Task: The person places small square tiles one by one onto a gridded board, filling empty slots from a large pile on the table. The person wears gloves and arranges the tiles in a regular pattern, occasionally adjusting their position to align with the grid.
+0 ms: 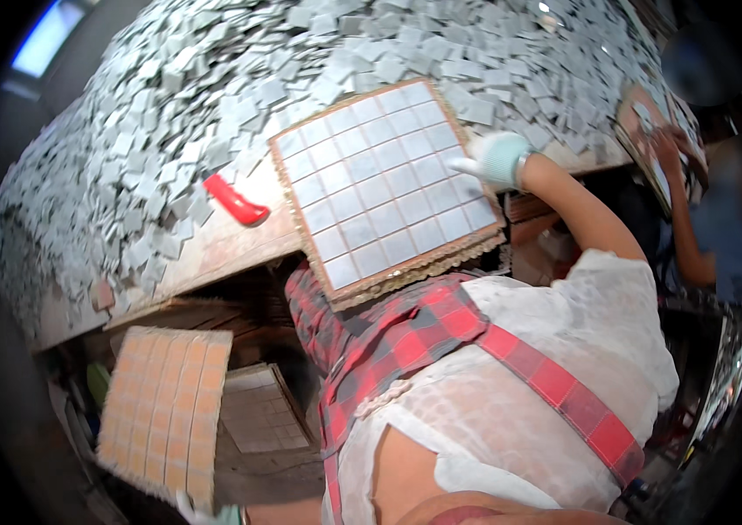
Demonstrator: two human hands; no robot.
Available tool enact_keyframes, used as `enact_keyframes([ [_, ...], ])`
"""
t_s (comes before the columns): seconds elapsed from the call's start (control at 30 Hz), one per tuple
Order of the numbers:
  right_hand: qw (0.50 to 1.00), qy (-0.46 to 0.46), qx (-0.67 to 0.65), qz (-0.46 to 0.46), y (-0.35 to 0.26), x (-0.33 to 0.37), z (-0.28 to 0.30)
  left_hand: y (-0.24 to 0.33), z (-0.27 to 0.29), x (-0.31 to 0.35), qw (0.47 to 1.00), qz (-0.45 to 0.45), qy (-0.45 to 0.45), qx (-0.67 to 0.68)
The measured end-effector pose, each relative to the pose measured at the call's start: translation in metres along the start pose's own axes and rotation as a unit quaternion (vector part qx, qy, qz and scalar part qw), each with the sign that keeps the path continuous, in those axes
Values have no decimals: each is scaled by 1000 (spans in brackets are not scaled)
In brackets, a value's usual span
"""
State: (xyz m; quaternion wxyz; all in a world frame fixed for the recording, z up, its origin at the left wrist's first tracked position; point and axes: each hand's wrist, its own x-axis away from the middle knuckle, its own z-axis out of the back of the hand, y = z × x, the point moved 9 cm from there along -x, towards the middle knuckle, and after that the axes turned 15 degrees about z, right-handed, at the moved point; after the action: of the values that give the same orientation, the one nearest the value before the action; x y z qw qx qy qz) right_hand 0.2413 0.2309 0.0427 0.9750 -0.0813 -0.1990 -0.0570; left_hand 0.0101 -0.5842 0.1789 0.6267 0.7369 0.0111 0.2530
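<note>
A square board [280, 166] lies at the front edge of the table, filled with rows of pale square tiles [384, 179] with narrow gaps between them. My right hand [495, 161], in a white and mint glove, is at the board's right side, one finger stretched out over the tiles there. Low on the left, my left hand [205, 513] grips the lower edge of a tan gridded board [165, 407], held tilted beside the table. Only part of that gloved hand shows at the picture's lower edge.
A large heap of loose pale tiles [327, 52] covers the table's back and left. A red plastic tool handle [236, 199] lies left of the tiled board. Below the table stands another gridded board [257, 407]. At the far right, a co-worker's hands [668, 144] are at another board.
</note>
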Motion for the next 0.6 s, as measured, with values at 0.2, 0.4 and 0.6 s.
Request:
enact_keyframes([
  [0.2, 908, 209, -300, 204, -91, -61, 58, -18, -119, -8, 988, -90, -112, -56],
  [0.4, 620, 316, -712, 93, -68, -30, 44, -100, -300, -23, 932, -102, -339, -76],
  [0.6, 711, 419, -535, -179, -25, 88, -51, -220, -441, 75, 872, 229, -403, -156],
])
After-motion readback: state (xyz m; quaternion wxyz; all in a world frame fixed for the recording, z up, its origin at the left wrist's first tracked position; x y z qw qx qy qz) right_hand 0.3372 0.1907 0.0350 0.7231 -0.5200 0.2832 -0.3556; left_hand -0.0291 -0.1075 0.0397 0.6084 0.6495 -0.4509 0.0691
